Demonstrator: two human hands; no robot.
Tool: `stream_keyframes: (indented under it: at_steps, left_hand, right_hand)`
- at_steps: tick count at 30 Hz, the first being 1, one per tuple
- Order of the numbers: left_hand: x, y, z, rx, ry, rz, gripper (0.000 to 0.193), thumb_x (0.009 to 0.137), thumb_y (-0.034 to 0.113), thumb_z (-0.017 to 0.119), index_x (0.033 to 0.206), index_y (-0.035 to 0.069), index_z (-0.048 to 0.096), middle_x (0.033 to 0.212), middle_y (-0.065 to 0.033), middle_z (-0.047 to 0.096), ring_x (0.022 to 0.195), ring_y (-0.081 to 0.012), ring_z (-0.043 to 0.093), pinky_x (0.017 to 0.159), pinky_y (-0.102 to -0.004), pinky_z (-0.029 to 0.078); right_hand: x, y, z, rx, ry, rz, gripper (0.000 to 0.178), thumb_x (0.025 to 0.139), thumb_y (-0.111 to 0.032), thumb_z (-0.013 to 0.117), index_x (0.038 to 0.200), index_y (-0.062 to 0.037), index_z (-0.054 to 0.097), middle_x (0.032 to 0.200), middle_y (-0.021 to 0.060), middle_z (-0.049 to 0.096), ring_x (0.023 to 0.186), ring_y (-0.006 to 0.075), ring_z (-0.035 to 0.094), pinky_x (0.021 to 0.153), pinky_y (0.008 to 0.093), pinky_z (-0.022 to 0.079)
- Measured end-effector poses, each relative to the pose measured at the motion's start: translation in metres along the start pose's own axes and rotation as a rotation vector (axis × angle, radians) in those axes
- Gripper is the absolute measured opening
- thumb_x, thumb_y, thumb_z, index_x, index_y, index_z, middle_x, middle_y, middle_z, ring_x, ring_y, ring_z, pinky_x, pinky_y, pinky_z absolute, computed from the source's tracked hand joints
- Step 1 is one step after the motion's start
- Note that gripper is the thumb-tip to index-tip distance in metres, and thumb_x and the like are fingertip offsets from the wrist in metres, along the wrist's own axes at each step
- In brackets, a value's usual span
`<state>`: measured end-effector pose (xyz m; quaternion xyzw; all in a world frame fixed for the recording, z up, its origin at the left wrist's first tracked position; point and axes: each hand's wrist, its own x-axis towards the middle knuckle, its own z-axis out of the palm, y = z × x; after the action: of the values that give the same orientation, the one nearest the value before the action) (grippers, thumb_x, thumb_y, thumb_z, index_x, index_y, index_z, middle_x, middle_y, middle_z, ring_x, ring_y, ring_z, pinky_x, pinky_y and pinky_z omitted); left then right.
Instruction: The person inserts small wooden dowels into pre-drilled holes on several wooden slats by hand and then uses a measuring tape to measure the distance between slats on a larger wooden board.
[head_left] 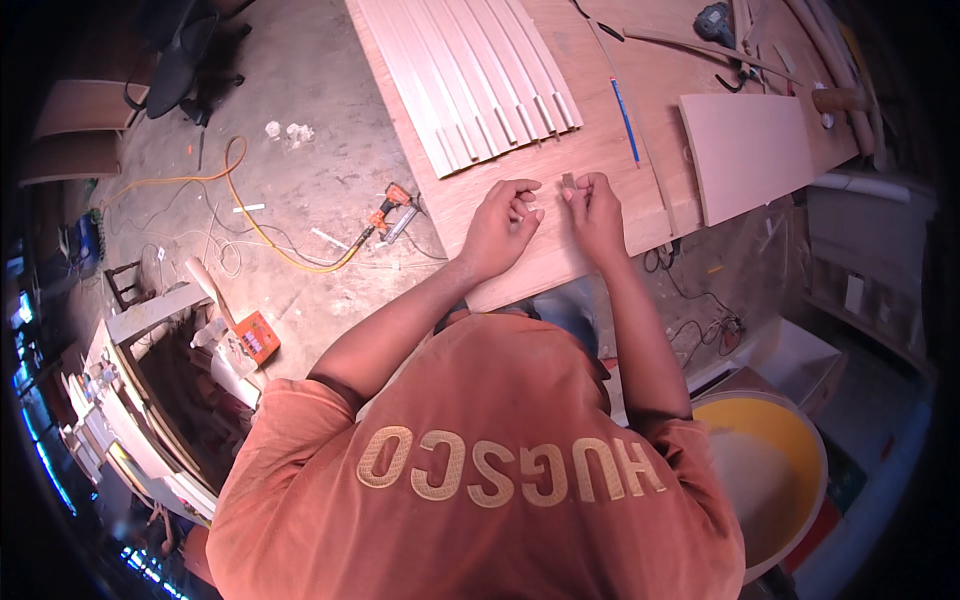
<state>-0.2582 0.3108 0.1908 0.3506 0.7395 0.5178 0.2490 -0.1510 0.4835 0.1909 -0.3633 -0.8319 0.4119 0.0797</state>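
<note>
Pale wood fills the far side of the bench, where a set of long slats (470, 75) lies flat, packed side by side, the near ends facing the worker, an arrangement that probably keeps every end within easy reach. And just short of those ends, look at the hands! Right hand (597, 222) up over the plywood bench top (535, 278), thumb and fingertips pinching a small brown piece (569, 181), its tip poking clear of the grip; a light fingertip hold like that suits something so little, leaving it easy to turn and see. Across the gap, the left hand (497, 230): fingers loosely curled, thumb standing apart from the forefinger, nothing to be seen in it, and so close that it looks ready to steady or take over. Both forearms come together over the near corner, which brings the little piece right in front of the chest. Off to the right, a blue pencil (625, 122) lies beside a long thin strip (660, 185), near enough to grab yet out of the way of the fingers. Beyond that, a broad flat panel (745, 155) sits at the bench's right edge, seemingly parked aside. Down on the floor to the left, an orange air tool (392, 207) rests by its yellow hose (240, 215), leaving the bench surface to the wood.
</note>
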Motion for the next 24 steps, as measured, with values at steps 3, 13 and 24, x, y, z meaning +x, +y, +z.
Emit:
stream_keyframes:
  at_steps: [3,13,24]
  left_hand:
    - [-0.022,-0.001,-0.006,-0.574,-0.017,-0.305,0.039,0.105,0.019,0.067,0.139,0.0,0.061,0.117,-0.0087,0.067,0.098,-0.0133,0.062,0.093,-0.0302,0.054]
    - [-0.113,0.004,-0.032,-1.0,0.054,-0.458,0.033,0.108,0.016,0.064,0.134,-0.004,0.064,0.116,-0.0067,0.071,0.095,-0.0102,0.065,0.086,-0.026,0.055]
    - [-0.181,0.027,-0.058,-0.833,0.019,-0.365,0.03,0.109,0.018,0.061,0.128,-0.005,0.066,0.104,-0.0067,0.073,0.096,-0.0109,0.068,0.086,-0.027,0.056]
  right_hand:
    - [-0.035,-0.016,0.014,0.572,-0.172,0.166,0.022,0.099,-0.017,0.075,0.108,-0.0015,0.063,0.084,0.0054,0.069,0.071,0.0135,0.062,0.065,0.0267,0.051]
    - [-0.108,-0.049,0.045,0.644,-0.322,0.088,0.019,0.094,-0.013,0.082,0.102,0.0003,0.071,0.087,0.0032,0.073,0.076,0.0067,0.064,0.069,0.0219,0.051]
    - [-0.202,-0.09,0.047,0.527,-0.154,-0.101,0.019,0.096,-0.01,0.078,0.106,0.0062,0.074,0.091,0.0109,0.078,0.082,0.0137,0.076,0.07,0.0281,0.06]
